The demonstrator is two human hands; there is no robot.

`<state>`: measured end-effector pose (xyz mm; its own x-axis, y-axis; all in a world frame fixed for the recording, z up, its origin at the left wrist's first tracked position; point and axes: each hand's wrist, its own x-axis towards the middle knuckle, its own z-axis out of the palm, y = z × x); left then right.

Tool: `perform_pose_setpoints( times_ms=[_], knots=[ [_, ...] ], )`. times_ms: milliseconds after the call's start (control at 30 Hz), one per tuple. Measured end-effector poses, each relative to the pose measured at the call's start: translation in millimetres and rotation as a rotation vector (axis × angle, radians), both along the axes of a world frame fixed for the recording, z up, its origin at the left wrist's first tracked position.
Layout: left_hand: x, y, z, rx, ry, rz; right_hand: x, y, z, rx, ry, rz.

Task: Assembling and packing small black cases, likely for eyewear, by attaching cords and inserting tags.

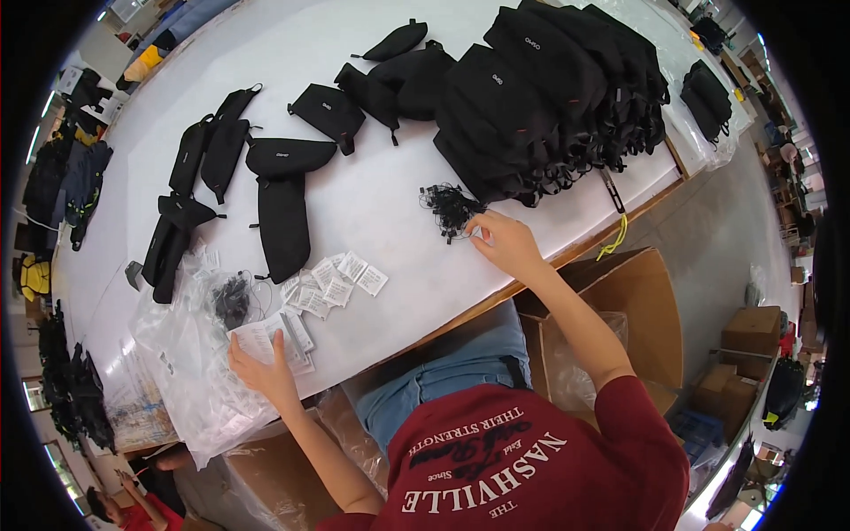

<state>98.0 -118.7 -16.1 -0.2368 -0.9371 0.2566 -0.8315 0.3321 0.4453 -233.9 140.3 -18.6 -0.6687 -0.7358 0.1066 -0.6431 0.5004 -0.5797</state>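
My left hand (266, 370) is closed on a white printed paper label (257, 338) at the table's near left, thumb on top. More white labels (336, 285) lie fanned out just beyond it. My right hand (506, 246) has its thumb and forefinger pinched together at the near right edge of a tangled pile of thin black cords (450, 209). What is between those fingertips is too small to make out. Beside the left hand, a clear plastic bag (190, 354) lies crumpled, with another dark tangle of cords (233, 301) on it.
A high heap of black fabric pouches (540, 84) fills the far right of the white table (381, 221). Several more pouches (283, 212) are scattered left. Black snips (613, 190) with a yellow cord lie near the edge. Open cardboard boxes (651, 310) stand below.
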Motion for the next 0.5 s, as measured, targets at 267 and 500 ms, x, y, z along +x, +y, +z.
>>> perform_pose_setpoints(
  times_ms=[267, 500],
  knots=[
    [-17.7, 9.3, 37.0, -0.191, 0.157, 0.012, -4.5, 2.1, -12.8, 0.096, 0.066, 0.006],
    [-31.7, 25.9, 51.9, -0.029, 0.566, -0.068, -0.9, 0.3, 56.8, -0.02, -0.106, -0.031]
  ],
)
